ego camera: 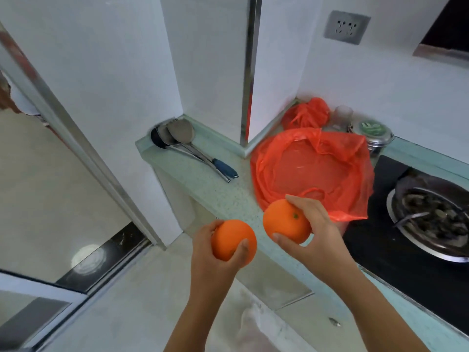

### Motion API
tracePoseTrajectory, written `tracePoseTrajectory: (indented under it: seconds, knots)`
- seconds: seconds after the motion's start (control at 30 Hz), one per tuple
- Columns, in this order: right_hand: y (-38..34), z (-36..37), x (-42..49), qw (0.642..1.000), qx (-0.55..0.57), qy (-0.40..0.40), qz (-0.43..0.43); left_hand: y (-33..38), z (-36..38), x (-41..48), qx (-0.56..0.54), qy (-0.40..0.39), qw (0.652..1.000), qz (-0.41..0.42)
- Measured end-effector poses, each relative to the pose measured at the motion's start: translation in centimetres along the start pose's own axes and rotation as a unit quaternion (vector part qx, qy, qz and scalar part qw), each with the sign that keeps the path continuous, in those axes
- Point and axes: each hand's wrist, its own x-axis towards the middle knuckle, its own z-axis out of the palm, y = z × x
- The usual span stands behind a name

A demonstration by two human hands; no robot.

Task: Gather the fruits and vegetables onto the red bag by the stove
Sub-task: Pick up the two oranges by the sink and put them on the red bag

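Observation:
A red plastic bag lies spread flat on the pale green counter, just left of the black stove. My left hand holds one orange in the air in front of the counter's edge. My right hand holds a second orange, stem end up, over the counter's front edge at the near rim of the bag. Nothing lies on the bag.
Metal ladles and a spatula lie at the counter's left end. A second bunched red bag, a clear cup and a steel lidded pot stand behind the spread bag. A burner ring sits on the stove.

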Motion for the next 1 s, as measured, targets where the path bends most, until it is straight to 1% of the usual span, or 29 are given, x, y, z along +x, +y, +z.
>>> tracePoseTrajectory:
  seconds: [0.13, 0.27, 0.4, 0.5, 0.6, 0.73, 1.0]
  knots:
    - [2.3, 0.5, 5.0, 0.999, 0.0, 0.036, 0.034, -0.4, 1.6, 4.7, 0.015, -0.025, 0.999, 0.017]
    - [3.4, 1.1, 11.1, 0.997, 0.019, 0.066, 0.024, 0.6, 3.4, 10.8, 0.043, -0.046, 0.996, 0.059]
    - [5.9, -0.3, 15.9, 0.994, 0.019, 0.11, 0.022, 2.5, 6.5, 17.2, 0.043, -0.079, 0.991, 0.096]
    - [8.9, -2.1, 17.6, 0.987, 0.01, 0.147, 0.063, 3.0, 10.1, 20.5, 0.035, -0.107, 0.988, 0.11]
    - [12.6, -3.6, 18.4, 0.974, 0.005, 0.186, 0.128, 2.6, 14.5, 23.2, 0.033, -0.158, 0.981, 0.112]
    - [16.3, -4.5, 19.0, 0.96, -0.007, 0.202, 0.193, 1.6, 19.1, 25.7, 0.05, -0.205, 0.969, 0.125]
    - [23.5, -5.8, 22.1, 0.944, -0.018, 0.217, 0.247, 0.2, 27.8, 30.2, 0.055, -0.232, 0.96, 0.144]
